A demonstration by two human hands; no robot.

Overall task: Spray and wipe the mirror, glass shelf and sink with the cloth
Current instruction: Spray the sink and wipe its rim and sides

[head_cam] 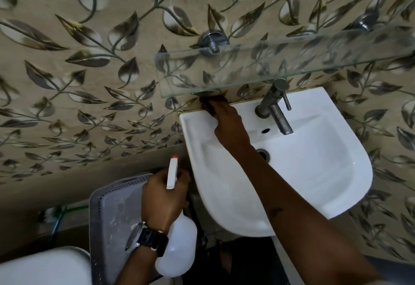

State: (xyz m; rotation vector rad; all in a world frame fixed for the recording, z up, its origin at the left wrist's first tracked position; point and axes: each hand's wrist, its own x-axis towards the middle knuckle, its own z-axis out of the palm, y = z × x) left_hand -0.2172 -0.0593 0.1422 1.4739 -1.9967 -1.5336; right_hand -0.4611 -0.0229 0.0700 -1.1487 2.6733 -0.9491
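Observation:
A white sink point(314, 172) hangs on the leaf-patterned wall, with a metal tap point(275, 107) at its back. My right hand point(226, 120) rests on the sink's back left rim, shut on a dark brown cloth point(212, 101) pressed where the rim meets the wall. A clear glass shelf point(280, 64) sits just above, on chrome brackets point(211, 42). My left hand point(164, 197), with a wristwatch, grips a white spray bottle point(177, 244) left of the sink, nozzle point(174, 168) pointing up toward the wall. The mirror is out of view.
A grey perforated plastic basket point(107, 212) stands below my left hand. A white toilet tank point(45, 266) fills the bottom left corner. A green-blue hose point(60, 217) runs along the wall base. The drain point(263, 153) shows beside my right forearm.

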